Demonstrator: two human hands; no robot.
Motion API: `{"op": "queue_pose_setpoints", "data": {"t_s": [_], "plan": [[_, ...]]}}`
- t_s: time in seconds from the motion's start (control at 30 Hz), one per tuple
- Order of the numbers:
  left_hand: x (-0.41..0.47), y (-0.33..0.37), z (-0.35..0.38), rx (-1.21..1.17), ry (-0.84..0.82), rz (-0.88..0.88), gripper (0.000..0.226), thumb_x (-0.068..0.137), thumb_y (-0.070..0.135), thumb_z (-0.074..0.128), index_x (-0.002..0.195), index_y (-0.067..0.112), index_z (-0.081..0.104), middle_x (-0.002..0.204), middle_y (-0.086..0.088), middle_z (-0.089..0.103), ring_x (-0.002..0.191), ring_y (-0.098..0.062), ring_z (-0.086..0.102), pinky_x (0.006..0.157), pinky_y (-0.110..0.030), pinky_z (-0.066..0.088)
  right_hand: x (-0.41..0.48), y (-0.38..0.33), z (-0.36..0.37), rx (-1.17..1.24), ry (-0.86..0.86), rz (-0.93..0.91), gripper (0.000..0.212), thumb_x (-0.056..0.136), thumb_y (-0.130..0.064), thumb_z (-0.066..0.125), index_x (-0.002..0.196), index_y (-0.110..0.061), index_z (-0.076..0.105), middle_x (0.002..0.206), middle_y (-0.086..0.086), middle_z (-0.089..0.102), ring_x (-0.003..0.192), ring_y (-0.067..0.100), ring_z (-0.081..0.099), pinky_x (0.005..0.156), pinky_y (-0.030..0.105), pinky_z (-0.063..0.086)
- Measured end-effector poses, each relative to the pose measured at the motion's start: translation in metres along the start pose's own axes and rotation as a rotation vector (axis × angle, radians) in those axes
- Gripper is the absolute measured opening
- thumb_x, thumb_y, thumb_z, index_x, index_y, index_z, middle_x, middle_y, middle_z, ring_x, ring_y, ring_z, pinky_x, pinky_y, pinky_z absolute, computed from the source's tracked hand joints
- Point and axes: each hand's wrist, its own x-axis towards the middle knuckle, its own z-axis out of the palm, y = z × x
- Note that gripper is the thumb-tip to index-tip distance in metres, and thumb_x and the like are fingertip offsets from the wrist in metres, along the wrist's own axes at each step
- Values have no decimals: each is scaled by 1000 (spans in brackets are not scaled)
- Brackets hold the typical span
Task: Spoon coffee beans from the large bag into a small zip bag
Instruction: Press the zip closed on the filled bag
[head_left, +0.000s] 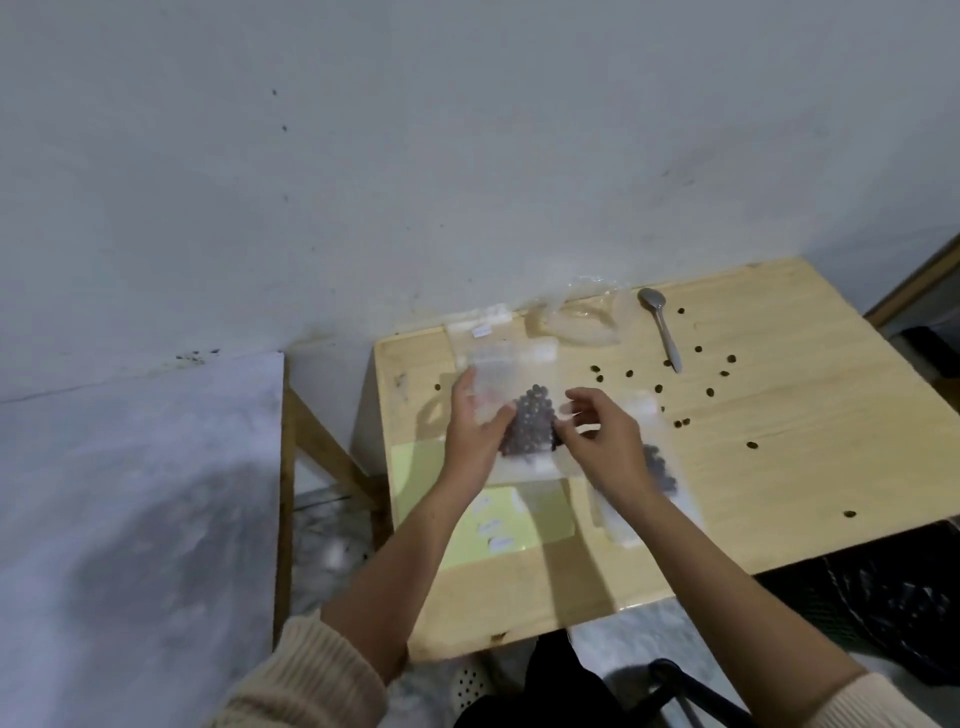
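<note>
Counter: pale wood, set against the wall. All task items are on its left and middle part.

Large bag: clear plastic, crumpled and slumped at the far edge by the wall. It looks nearly flat, and I cannot tell how much is left inside.

Small zip bag: clear, held just over the counter's left-centre between both hands, with a dark clump of coffee beans in its middle. A whitish band runs along each end. Which end is the mouth is too blurred to read.

Second small bag: lies flat on the counter under the right forearm, also holding beans.

Left hand: fingers run straight up the bag's left edge, with the thumb laid across its front, gripping it.

Right hand: fingers are curled and pinch the bag's right edge.

Spoon: metal, lying on the counter by the large bag, well away from both hands.

Loose beans: scattered singly over the counter's middle and right.

Judgement: with the spoon down and both hands on the bag, this looks like settling or sealing a filled bag rather than scooping. The next move likely calls for finding the zip strip and pressing it shut along its length while keeping the bag level so no beans spill.
</note>
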Motion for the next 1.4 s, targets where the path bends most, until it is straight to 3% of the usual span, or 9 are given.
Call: {"op": "queue_pose_setpoints", "data": {"t_s": [0.17,0.37,0.57,0.67,0.87,1.0,1.17,1.27,1.4], "plan": [[-6,-9,-73,-22,11,1,54,88,-2,59,135,15,42,116,4,52,94,5,61,72,-16,53,1,-2,48,48,-216,-81,27,88,-3,58,114,-10,59,95,-1,63,84,0,58,69,12,48],[-27,-32,-140,119,101,-80,59,86,-3,60,139,16,40,133,-4,44,110,-16,54,82,-23,54,13,25,80,-347,-460,-185,34,85,6,51,115,-7,63,102,9,63,85,20,57,78,21,44],[-40,-49,-165,79,125,-142,70,82,-2,64,140,22,34,132,-4,40,110,-17,51,78,-27,56,15,34,101,-569,-688,-417,32,80,-3,60,111,-8,67,91,5,49,86,21,52,75,34,47],[-43,-51,-169,52,141,-146,71,75,11,68,137,25,36,133,-7,39,116,-23,49,89,-40,53,16,37,102,-572,-679,-404,23,83,-8,60,105,-10,69,96,0,52,96,21,52,79,26,41],[-43,-49,-165,-30,230,-135,52,90,-5,48,137,17,39,125,-6,43,100,-10,53,69,-16,54,15,36,102,-538,-642,-398,10,85,-2,58,88,-5,67,92,6,60,92,21,54,73,21,35],[-38,-39,-156,18,280,-91,44,94,3,48,137,15,43,125,-5,49,99,-10,57,68,-16,53,15,18,98,-282,-587,-144,16,88,1,48,77,-8,56,75,11,61,66,20,56,58,13,40],[-34,-16,-148,53,236,29,47,91,-4,51,132,18,46,135,-8,47,117,-19,54,92,-33,52,31,-35,84,22,-388,-75,15,89,-4,59,80,-16,63,75,1,66,73,17,65,74,28,51],[-34,3,-140,-9,81,53,56,90,-9,51,140,13,38,132,0,47,109,-3,59,84,-22,53,38,-75,75,118,-416,-131,16,87,-5,61,82,-18,68,79,0,67,76,18,67,78,26,52],[-29,29,-125,2,-52,95,60,89,-13,50,141,13,37,133,6,42,97,25,51,75,-2,43,38,-114,67,160,-438,-134,10,84,-7,67,83,-17,68,70,0,63,60,4,64,55,10,45]]}}
